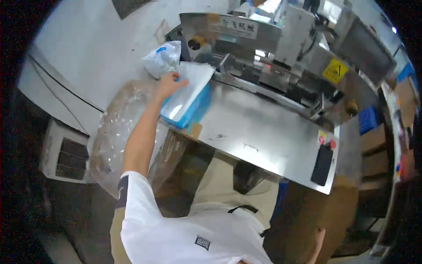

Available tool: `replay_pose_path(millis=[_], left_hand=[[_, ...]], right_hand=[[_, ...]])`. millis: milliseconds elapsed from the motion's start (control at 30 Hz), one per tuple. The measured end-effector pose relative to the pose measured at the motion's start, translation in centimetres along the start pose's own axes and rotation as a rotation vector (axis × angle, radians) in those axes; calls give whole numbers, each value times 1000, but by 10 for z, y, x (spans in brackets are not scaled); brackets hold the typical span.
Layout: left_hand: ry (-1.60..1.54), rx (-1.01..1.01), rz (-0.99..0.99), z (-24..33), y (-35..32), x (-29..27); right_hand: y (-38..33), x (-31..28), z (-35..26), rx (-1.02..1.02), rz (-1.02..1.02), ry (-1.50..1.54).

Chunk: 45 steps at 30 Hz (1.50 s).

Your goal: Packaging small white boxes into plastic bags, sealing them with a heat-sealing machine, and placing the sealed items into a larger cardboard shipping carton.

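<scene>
Steel machine table [263, 132] carries a blue tray [193, 110] of white sheets [191, 86] at its left corner, long axis running toward the machine. Left hand [169, 83] pinches the sheets' top edge, fingers curled.

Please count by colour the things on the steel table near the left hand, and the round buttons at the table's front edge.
White: 2, flat packet stack, crumpled bag
Blue: 1, tray
Red: 2, round buttons
Total: 5
The left hand touches the stack.

Head-worn fisheye, steeply down over steel worktable [263, 132]
</scene>
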<state>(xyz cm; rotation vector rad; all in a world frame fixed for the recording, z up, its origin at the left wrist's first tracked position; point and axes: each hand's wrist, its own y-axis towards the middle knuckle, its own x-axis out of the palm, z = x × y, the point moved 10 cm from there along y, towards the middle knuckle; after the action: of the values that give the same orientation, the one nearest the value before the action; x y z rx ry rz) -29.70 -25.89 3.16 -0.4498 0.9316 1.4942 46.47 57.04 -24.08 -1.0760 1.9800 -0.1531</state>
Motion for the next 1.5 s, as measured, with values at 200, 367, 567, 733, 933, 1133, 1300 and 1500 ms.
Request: replay_pose_path(millis=[200, 367, 567, 733, 933, 1133, 1300, 1500], left_hand=[[-81, -52, 224, -6, -9, -45], [-183, 174, 584, 105, -37, -86], [-320, 576, 203, 265, -134, -35], [-681, 459, -135, 335, -225, -7], [-884, -30, -388, 293, -254, 43], [-940, -383, -570, 255, -270, 104], [-355, 585, -163, 341, -268, 38], [-132, 683, -822, 337, -282, 110]], right_hand=[[-28, -40, -162, -111, 155, -193], [-57, -56, -338, -468, 431, 13], [-155, 71, -624, -1119, 350, -52], [-196, 153, -693, -1294, 109, 88], [-180, 179, -684, -1266, -5, 25], [-202, 172, -668, -1539, 134, 4], [-196, 199, -630, -1497, -92, -231], [-180, 212, -611, -1357, -205, -313]])
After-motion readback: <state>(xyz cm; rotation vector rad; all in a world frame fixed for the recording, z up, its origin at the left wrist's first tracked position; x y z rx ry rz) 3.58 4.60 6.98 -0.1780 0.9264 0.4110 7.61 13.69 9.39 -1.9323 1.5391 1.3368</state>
